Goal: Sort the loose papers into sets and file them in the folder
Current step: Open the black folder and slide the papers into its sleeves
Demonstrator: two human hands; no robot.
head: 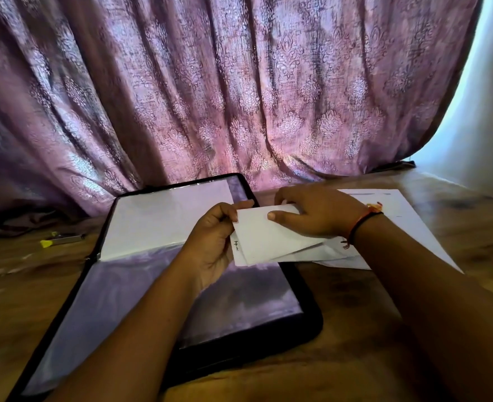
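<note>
Both forearms come in from the bottom edge and meet over the open folder [307, 324]. The left hand [213, 242] grips the left edge of a fan of small sheets [268, 242]. The right hand [314, 213] clasps their far edge, thumb flat on the top sheet and fingers curled behind (likely squaring them into a set). The fan hangs over the folder's right rim, partly above larger loose papers [407, 216] on the counter [355, 314]. Count: two hands, one folder with one filed sheet [166, 221] in its far sleeve, at least two small sheets (overlap hides the rest), and one yellow-tipped marker [62, 239] well apart, left.
</note>
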